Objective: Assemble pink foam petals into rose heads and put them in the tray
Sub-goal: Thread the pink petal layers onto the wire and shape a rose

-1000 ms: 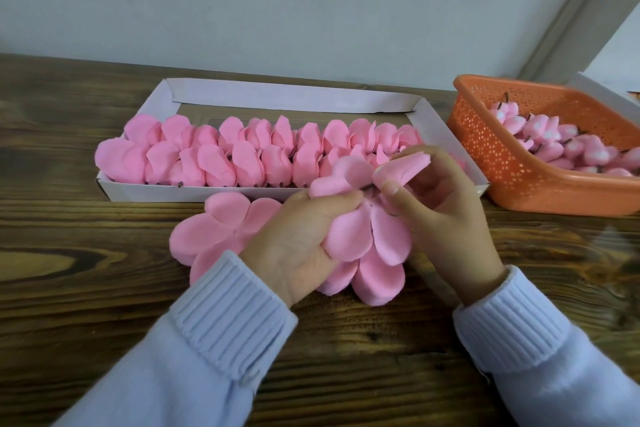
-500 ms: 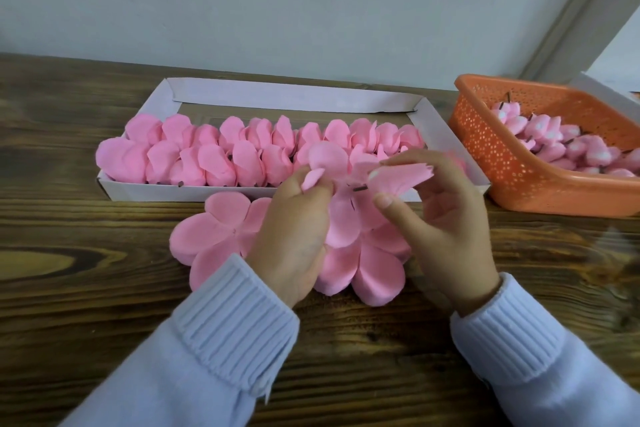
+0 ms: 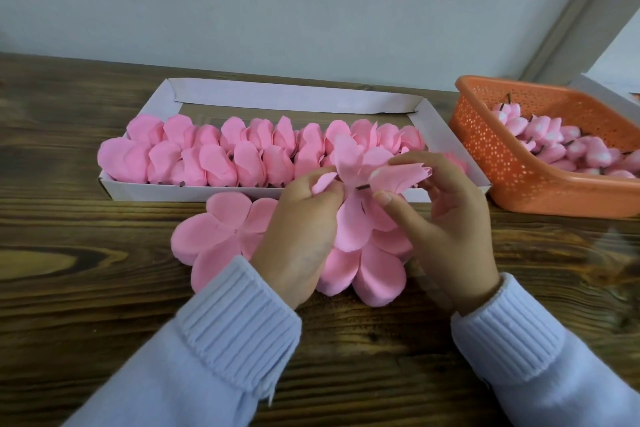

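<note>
Since a second ago we have tilted the petal sheet [image 3: 351, 229] up off the stack [image 3: 377, 270], and one petal now stands before the tray [image 3: 294, 97]. Our left grip [image 3: 298, 236] pinches a petal of the sheet. Our right grip [image 3: 450, 229] pinches the rolled bud [image 3: 401, 177], its dark stem [image 3: 363, 187] pointing at the sheet. Finished roses [image 3: 214, 159] fill the tray's near half, and a basket [image 3: 519, 184] sits to the right on the desk [image 3: 104, 288]

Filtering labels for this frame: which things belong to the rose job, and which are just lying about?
In the job: left hand, right hand, bud, petal layer, flat petals, tray, rose heads, basket.
Lying about: white box behind the basket.
</note>
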Demonstrator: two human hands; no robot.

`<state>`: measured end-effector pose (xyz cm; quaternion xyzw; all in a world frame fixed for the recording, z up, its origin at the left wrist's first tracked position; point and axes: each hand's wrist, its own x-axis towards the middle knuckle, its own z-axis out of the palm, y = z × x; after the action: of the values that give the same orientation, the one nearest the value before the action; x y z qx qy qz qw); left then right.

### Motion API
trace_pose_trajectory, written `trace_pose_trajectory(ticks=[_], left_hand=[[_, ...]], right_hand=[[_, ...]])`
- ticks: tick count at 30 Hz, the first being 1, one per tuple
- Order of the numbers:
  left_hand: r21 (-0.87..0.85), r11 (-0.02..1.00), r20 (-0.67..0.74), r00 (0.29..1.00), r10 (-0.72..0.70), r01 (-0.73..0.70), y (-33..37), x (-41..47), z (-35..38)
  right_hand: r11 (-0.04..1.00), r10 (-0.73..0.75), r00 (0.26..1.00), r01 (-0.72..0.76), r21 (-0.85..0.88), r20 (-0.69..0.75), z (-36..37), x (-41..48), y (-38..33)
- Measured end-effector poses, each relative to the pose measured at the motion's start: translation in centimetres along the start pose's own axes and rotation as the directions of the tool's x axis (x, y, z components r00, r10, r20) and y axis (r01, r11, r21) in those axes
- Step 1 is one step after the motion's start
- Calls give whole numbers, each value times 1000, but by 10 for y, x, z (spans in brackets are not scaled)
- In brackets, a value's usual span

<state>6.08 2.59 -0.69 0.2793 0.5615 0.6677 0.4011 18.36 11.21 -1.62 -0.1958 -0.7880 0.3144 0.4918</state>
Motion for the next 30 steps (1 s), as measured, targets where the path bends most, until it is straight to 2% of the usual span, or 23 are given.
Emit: trace_pose_trajectory(ticks=[4, 7, 13, 16, 20, 26, 30], left_hand=[[-132, 989, 47, 997, -56, 61, 2, -1, 0], [-252, 960, 161, 984, -80, 120, 7, -3, 2], [-297, 942, 364, 931, -40, 157, 9, -5, 5], [-248, 957, 384, 922, -47, 152, 6, -4, 3], [-97, 990, 326, 943, -62, 98, 1, -3, 1], [31, 999, 360, 933, 16, -29, -1, -5, -1], [79, 996, 277, 961, 20, -44, -1, -4, -1]], right_hand=[[998, -5, 1000, 5, -61, -6, -1, 0, 1], [996, -12, 1000, 13, -89, 3, -1, 1, 1], [985, 64, 994, -49, -168, 86, 0, 1, 0], [984, 79, 988, -56, -172, 130, -1, 1, -2], [987, 77, 984, -52, -155, 162, 0, 0, -6], [985, 30, 985, 0, -172, 170, 0, -1, -9], [982, -6, 970, 51, -182, 243, -2, 0, -9]])
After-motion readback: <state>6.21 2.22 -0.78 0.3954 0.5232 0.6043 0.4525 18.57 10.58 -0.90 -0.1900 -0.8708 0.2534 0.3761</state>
